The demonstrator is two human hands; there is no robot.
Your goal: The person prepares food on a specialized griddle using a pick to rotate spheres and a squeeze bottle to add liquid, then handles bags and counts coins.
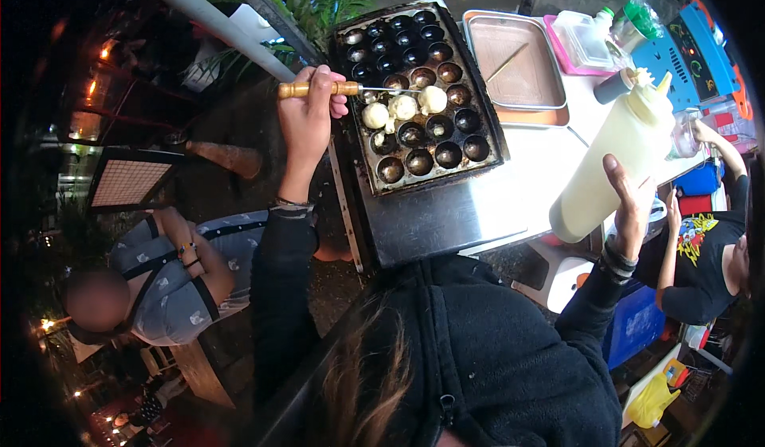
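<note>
My left hand is closed around the wooden handle of a thin metal pick, held level over the left side of a dark pan with round moulds. The pick's shaft reaches to the pale dough balls, three of which sit in a row across the pan; scraps of dough cling beside them. The other moulds hold no balls. On the right, my right hand grips a large squeeze bottle of pale yellow liquid, tilted with its nozzle up and away from me. Some of those fingers are hidden behind the bottle.
Right of the pan lies a metal tray with a thin stick in it. Beyond stand a clear plastic box, a dark sauce bottle and a blue device. A person sits at left; another is at right.
</note>
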